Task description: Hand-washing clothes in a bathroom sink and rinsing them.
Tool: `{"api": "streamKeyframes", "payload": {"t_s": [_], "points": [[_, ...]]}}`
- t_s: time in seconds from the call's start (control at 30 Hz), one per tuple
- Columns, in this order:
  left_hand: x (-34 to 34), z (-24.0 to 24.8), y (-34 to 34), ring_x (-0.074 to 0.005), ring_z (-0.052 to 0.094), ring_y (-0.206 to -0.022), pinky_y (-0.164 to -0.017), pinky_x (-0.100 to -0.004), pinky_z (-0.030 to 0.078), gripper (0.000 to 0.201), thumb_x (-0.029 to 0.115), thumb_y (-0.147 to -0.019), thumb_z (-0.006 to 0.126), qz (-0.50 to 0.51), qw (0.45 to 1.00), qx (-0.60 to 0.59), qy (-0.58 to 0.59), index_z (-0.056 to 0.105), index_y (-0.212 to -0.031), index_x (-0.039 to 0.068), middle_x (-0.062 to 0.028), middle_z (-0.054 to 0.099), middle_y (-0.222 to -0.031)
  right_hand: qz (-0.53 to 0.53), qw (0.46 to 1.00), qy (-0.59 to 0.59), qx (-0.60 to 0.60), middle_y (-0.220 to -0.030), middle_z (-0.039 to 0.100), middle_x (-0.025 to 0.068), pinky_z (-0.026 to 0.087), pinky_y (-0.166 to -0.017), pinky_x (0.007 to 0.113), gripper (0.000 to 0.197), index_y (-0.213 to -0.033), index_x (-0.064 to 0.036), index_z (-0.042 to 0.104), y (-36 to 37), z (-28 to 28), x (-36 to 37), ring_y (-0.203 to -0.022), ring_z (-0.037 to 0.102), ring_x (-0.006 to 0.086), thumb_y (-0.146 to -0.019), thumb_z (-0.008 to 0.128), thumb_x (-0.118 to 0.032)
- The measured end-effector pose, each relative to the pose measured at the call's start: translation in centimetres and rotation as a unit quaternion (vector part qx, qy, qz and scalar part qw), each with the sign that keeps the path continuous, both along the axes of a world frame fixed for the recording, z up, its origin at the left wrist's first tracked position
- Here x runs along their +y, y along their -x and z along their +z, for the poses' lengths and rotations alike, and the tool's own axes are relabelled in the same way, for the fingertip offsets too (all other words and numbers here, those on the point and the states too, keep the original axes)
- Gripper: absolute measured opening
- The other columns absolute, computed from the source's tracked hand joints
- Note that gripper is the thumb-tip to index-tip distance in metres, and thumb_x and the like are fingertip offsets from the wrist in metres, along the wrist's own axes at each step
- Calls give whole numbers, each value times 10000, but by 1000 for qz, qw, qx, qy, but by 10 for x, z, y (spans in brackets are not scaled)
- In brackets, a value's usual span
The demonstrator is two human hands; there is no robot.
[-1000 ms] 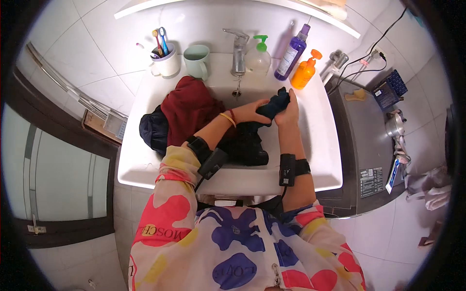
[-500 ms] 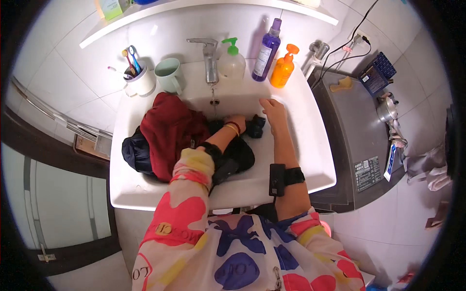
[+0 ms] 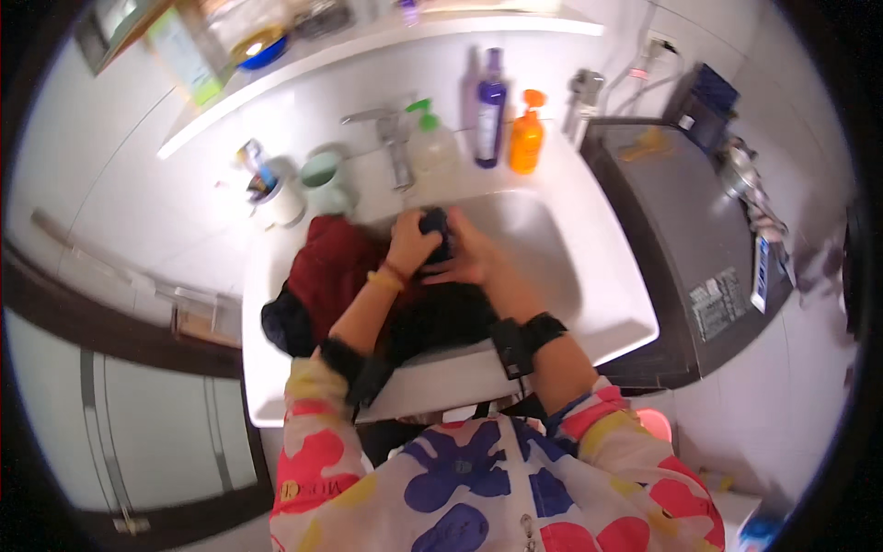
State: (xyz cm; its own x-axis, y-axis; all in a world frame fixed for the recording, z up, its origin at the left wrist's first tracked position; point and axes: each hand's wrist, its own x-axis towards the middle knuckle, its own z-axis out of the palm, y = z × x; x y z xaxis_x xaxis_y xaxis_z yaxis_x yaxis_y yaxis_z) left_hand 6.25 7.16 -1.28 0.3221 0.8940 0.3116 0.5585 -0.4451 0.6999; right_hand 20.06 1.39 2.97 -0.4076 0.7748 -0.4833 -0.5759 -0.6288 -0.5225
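Above the sink (image 3: 602, 294) basin, my left hand (image 3: 411, 241) grips a bunched piece of black cloth (image 3: 436, 230). My right hand (image 3: 469, 252) holds the same bundle from the other side, its thumb and fingers around the edge; motion blurs them a little. Below both hands lies more black cloth (image 3: 437, 317), spread along the front of the basin. To the left, a maroon garment (image 3: 333, 276) is heaped, with a dark bundle (image 3: 287, 322) beside it at the basin's left edge. The metal faucet (image 3: 397, 156) stands just behind my hands.
Behind the basin stand a toothbrush cup (image 3: 280, 204), a pale green mug (image 3: 324, 184), a green-topped pump bottle (image 3: 430, 143), a purple spray bottle (image 3: 490, 115) and an orange pump bottle (image 3: 527, 138). Overhead runs a white shelf (image 3: 368, 64). A dark grey washing machine (image 3: 644, 212) adjoins the sink's right side.
My right hand has moved left and joined my left hand at the small black cloth, which is now lifted between them. The view has shifted and tilted.
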Motion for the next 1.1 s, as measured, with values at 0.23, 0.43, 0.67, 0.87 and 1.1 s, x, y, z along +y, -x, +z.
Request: {"api": "streamKeyframes", "payload": {"t_s": [0.23,0.43,0.67,0.87,1.1], "points": [[-97,61,-29,-347,435,-915,-801,-405,344,296,194,-698,617,-94,983,38,-154,481,-852,-19,-191,477,-935,-179,803,-486,-295,-1183,459,94,301,-958,285,434,-1196,-45,425,-5,11,-59,-1114,415,184,-766,451,5],[-44,18,-55,-284,513,-563,-545,-361,402,250,229,-759,559,53,993,-74,-78,539,-700,-13,-160,521,-602,-151,695,-488,-506,-1102,488,92,332,-911,296,335,-1165,-92,433,17,-143,19,-1052,438,221,-835,369,-90],[26,-19,-4,-157,489,-536,-512,-325,400,419,323,-853,460,35,938,-335,88,544,-676,-48,-116,560,-600,-176,981,-54,67,-846,555,29,437,-681,383,348,-944,-119,523,38,-43,18,-756,538,224,-779,513,-425],[18,13,-15,-165,479,-575,-542,-307,386,355,315,-822,522,83,984,-158,-5,535,-703,-20,-68,521,-636,-157,971,-164,-80,-1056,498,71,379,-799,475,480,-1113,-155,439,14,-56,2,-950,476,241,-755,527,-461],[-70,49,-70,-237,447,-555,-530,-361,349,240,178,-792,520,-107,959,-51,-256,489,-643,-9,-134,482,-611,-148,703,-550,-425,-1199,416,98,323,-930,288,437,-1248,-23,322,-19,-34,-41,-1114,394,207,-819,404,-41]]}}
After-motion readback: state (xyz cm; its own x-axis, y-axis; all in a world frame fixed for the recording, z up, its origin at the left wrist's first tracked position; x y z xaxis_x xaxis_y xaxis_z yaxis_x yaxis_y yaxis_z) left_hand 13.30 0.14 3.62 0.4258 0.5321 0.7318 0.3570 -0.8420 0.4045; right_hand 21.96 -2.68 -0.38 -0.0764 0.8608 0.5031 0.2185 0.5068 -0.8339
